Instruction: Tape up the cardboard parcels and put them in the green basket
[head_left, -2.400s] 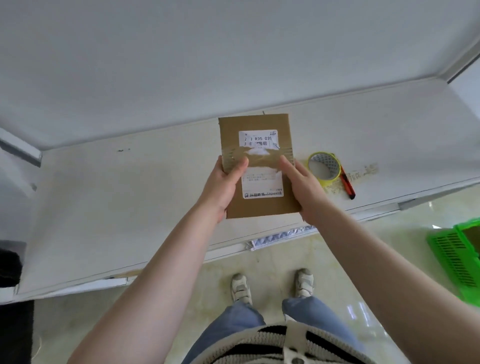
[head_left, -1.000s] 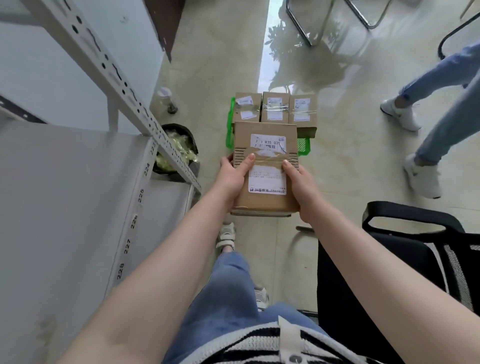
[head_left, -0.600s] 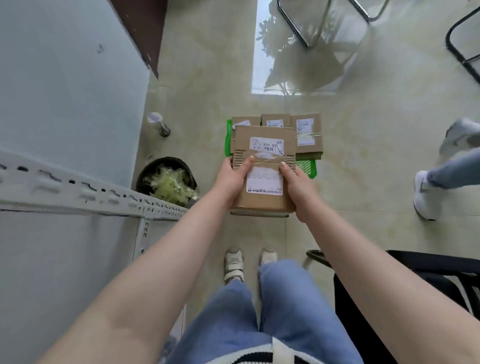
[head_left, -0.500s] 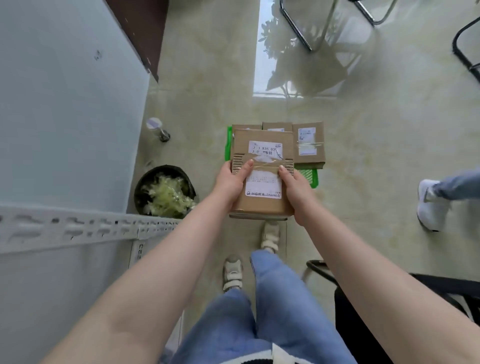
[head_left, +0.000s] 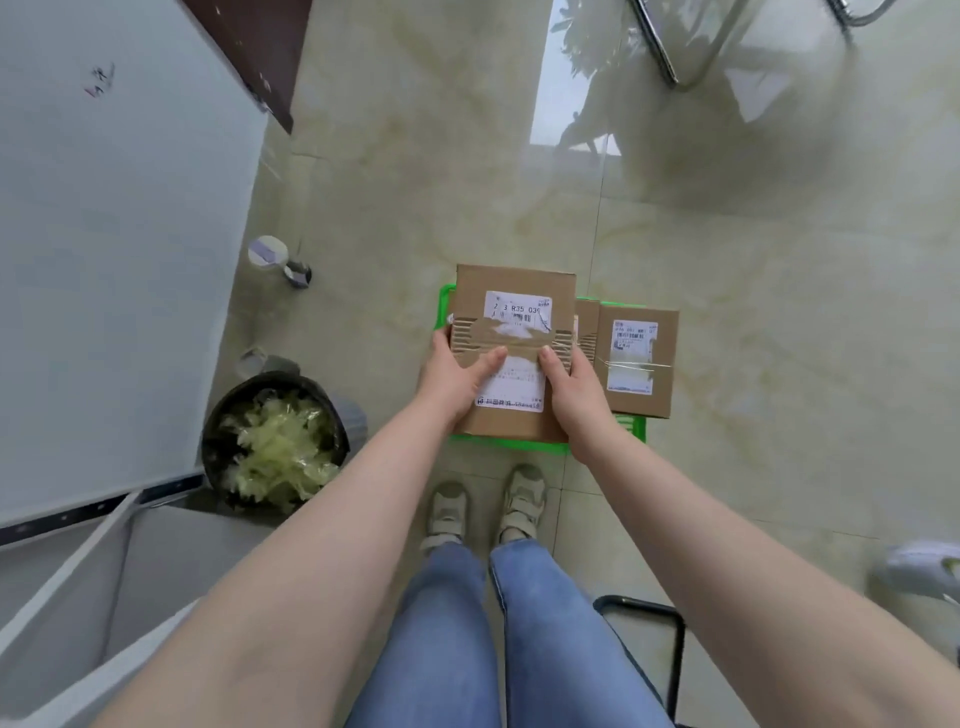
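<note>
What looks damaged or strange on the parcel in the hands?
The held parcel has a torn strip across its top: the outer paper is ripped off, bare ridges show, and the upper label is partly torn. Clear tape covers it.

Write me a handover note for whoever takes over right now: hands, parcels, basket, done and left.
Left hand and right hand: each has a grip on a side of the taped parcel, held over the green basket on the floor.
In the basket: at least one other parcel, at its right side.
Done: the held parcel carries tape.
Left: lower it into the basket and let go.
</note>
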